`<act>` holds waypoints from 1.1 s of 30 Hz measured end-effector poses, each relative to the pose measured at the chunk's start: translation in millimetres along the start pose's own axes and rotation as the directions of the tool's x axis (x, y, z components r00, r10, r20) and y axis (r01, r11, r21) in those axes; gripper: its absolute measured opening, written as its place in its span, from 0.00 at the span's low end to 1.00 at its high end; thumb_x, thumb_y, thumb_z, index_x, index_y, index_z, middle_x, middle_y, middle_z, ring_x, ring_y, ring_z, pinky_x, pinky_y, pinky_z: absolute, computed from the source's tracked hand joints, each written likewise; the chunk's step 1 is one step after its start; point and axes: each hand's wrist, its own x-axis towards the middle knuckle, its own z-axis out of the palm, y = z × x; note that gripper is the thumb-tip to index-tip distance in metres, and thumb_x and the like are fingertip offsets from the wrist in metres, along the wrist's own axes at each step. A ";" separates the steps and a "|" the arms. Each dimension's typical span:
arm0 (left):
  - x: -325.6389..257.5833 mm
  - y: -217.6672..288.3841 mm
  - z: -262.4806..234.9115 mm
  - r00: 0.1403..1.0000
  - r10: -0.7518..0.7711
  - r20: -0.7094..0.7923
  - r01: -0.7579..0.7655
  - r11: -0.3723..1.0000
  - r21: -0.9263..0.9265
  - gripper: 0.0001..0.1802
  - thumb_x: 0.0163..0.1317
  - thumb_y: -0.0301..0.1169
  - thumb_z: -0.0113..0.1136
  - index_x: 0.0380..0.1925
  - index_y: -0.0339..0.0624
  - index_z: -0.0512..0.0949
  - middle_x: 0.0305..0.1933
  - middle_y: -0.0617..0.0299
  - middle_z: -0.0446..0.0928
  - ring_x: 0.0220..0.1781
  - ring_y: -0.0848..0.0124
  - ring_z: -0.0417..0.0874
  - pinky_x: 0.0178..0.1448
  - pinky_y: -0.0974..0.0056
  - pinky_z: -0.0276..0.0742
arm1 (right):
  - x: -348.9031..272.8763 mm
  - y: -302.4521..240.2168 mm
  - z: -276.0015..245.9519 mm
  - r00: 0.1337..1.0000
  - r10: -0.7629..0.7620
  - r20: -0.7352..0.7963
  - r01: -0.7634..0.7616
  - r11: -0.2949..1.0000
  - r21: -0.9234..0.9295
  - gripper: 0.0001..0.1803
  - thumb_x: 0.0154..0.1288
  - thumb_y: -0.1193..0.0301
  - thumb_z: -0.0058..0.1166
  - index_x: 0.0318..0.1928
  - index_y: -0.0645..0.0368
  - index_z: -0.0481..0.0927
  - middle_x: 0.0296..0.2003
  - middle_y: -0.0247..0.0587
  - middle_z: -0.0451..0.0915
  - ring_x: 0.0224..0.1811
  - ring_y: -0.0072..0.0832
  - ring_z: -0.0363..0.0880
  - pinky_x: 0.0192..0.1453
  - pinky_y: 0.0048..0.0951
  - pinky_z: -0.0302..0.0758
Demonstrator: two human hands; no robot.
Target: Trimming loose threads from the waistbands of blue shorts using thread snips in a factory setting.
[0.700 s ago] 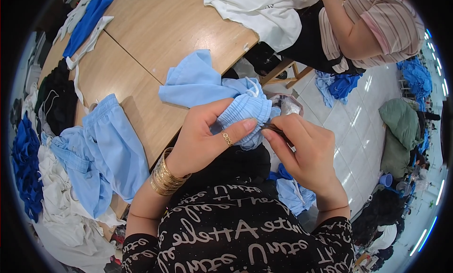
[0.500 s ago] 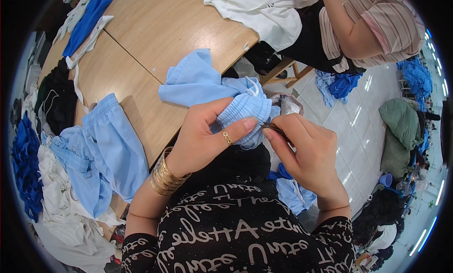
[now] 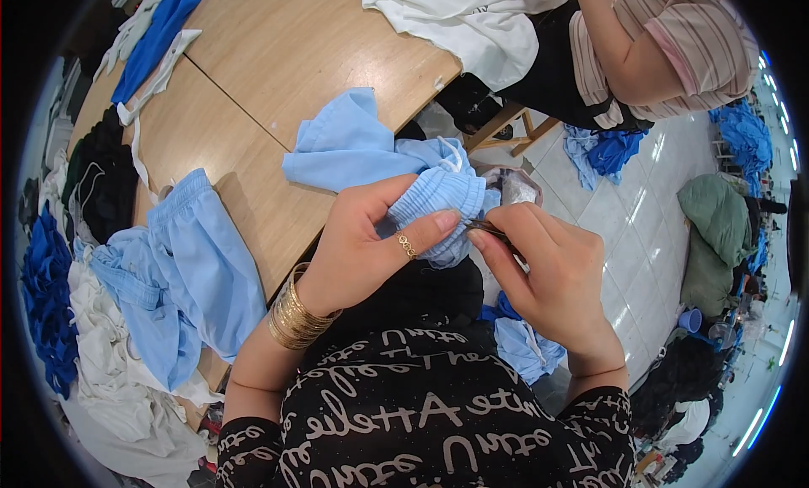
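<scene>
A pair of light blue elastic-waist shorts (image 3: 337, 147) is bunched over the table's edge, a white drawstring showing near its waistband. My left hand (image 3: 379, 235) is closed on the gathered waistband, thumb lying across the front. Close to that thumb, my right hand (image 3: 539, 260) grips small dark metal thread snips (image 3: 484, 227), whose tip meets the elastic. Most of the snips are hidden by my fingers. Another light blue pair of shorts (image 3: 206, 260) lies to the left at the table's edge.
The wooden table (image 3: 244, 58) extends away ahead. White garments (image 3: 105, 345) and a dark blue pile (image 3: 46, 294) are at the left. A co-worker's arm (image 3: 619, 62) is at the far right, beside white cloth (image 3: 463, 24). Blue fabric (image 3: 527, 349) lies below my right hand.
Almost nothing differs. Both hands keep their hold on the shorts and the snips, with only a very slight shift at the right fingers.
</scene>
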 end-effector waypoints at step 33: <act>0.3 2.9 -1.5 0.996 -0.069 0.056 0.074 0.994 -0.082 0.12 0.59 0.31 0.58 0.38 0.33 0.76 0.32 0.67 0.77 0.34 0.84 0.72 0.40 0.75 0.71 | -0.4 17.7 21.8 0.919 0.269 0.289 -0.390 0.498 0.775 0.10 0.59 0.69 0.56 0.26 0.60 0.71 0.17 0.25 0.67 0.17 0.12 0.61 0.20 0.16 0.56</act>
